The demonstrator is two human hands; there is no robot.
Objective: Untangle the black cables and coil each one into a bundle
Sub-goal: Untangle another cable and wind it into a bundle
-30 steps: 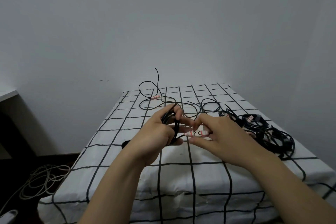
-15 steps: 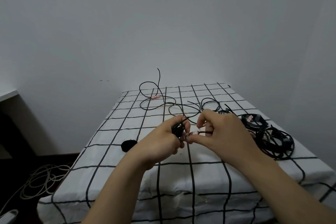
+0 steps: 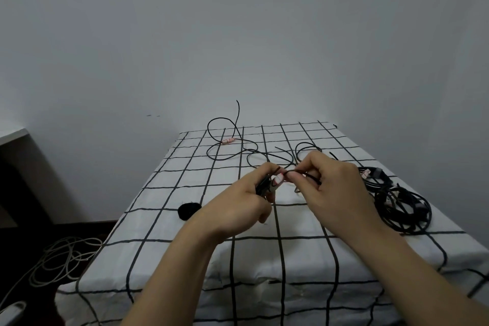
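Observation:
My left hand (image 3: 244, 197) grips a small coiled bundle of black cable (image 3: 264, 185) with a white, red-marked label at its tip. My right hand (image 3: 332, 188) pinches the free end of that same cable (image 3: 304, 174) just right of the bundle, fingers curled. Both hands hover above the middle of the table. A loose black cable (image 3: 230, 151) with a pink-marked label sprawls in loops at the far end of the table, one end sticking up. A pile of coiled black cables (image 3: 402, 204) lies at the right edge.
The table wears a white cloth with a black grid (image 3: 164, 235). A small black round object (image 3: 188, 209) lies left of my left wrist. On the floor at the left sits a heap of white cable (image 3: 60, 257). A grey wall stands behind.
My hands have risen slightly and drawn closer. The right hand moved from holding the labelled end flat to pinching the cable's free end beside the bundle in my left hand.

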